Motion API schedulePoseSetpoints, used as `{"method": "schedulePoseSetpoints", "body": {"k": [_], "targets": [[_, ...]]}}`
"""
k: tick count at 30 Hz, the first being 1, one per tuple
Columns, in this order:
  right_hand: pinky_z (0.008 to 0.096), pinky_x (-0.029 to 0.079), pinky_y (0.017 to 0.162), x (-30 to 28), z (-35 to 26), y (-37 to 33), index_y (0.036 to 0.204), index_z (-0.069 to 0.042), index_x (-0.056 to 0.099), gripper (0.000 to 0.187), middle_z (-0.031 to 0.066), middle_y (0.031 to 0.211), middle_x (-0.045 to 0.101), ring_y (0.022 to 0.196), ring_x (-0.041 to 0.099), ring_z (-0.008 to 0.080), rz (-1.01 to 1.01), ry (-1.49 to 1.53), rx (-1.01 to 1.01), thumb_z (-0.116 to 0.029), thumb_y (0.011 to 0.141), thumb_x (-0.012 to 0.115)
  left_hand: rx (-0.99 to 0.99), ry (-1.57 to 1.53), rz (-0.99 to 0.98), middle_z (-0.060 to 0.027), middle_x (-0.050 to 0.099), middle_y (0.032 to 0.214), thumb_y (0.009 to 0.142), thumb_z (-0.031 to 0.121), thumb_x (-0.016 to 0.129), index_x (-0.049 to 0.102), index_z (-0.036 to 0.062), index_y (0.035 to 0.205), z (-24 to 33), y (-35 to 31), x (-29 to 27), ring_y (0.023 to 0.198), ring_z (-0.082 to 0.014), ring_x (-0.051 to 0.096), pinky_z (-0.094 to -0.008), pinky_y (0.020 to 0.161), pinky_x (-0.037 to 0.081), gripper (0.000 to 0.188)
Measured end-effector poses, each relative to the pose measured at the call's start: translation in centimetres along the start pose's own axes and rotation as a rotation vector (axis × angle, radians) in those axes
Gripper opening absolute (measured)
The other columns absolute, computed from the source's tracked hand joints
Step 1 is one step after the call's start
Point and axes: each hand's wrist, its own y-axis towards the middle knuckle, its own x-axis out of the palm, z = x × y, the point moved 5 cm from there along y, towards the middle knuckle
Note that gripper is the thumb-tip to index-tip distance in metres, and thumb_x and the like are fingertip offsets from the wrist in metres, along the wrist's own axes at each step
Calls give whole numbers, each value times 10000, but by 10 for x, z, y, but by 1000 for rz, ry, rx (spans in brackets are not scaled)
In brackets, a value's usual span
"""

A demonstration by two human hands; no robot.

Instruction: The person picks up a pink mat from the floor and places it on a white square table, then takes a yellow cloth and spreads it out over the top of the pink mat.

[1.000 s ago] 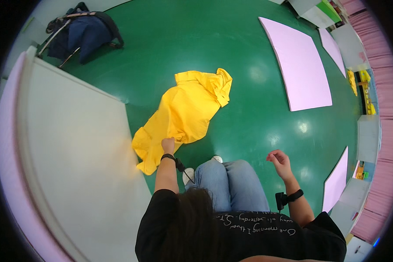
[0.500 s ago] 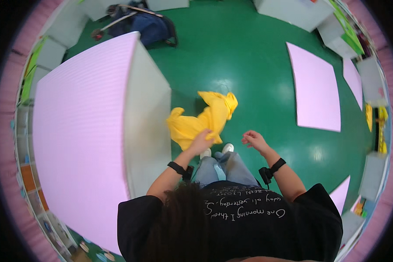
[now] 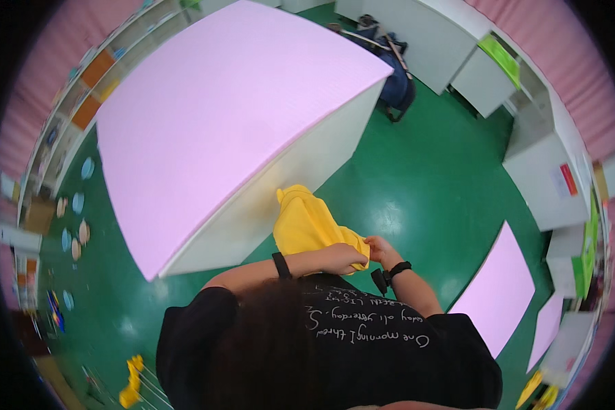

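A yellow cloth (image 3: pixel 306 222), loosely bunched and possibly a garment, hangs before me beside the pale side of the big table. My left hand (image 3: pixel 344 259) is closed on its near right end, the forearm reaching across my front. At the same end my right hand (image 3: pixel 379 250) pinches a corner of the fabric, fingertips close to the left hand. The cloth's far end spreads out toward the table's side panel. Folds hide parts of its shape, and some of my left fingers are out of sight.
A large pink-topped table (image 3: pixel 246 116) stands close on my left. A dark blue folded stroller-like item (image 3: pixel 398 89) lies beyond it. Lower pink panels (image 3: pixel 502 294) are at right, white cabinets (image 3: pixel 547 164) behind. Small stools (image 3: pixel 78 203) and another yellow cloth (image 3: pixel 131 383) are at left.
My view has turned, so the table now runs diagonally. The right hand, empty before, has come to the cloth and taken its edge beside the left hand. The cloth is drawn nearer to me.
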Motion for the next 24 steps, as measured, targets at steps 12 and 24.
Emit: {"method": "schedulePoseSetpoints", "body": {"k": [12,24], "targets": [[460,401,983,35,88,12,1244,-91,492,343,106,1244,554,1149,527,289,-5,-260,350,-186,927,399,-99,-33,262,-112,637,917,781,174,601,619,119,1027,77,-122,-12,854,-316,597,-411,740,463,253],[380,441,951,523,-79,-189,1288,-33,433,418,98,1234,534,1106,531,232,-499,-767,-1224,-167,913,559,-494,91,547,-62,591,1149,806,127,650,496,115,1241,155,-357,-160,1048,-209,552,-337,902,441,461]]}}
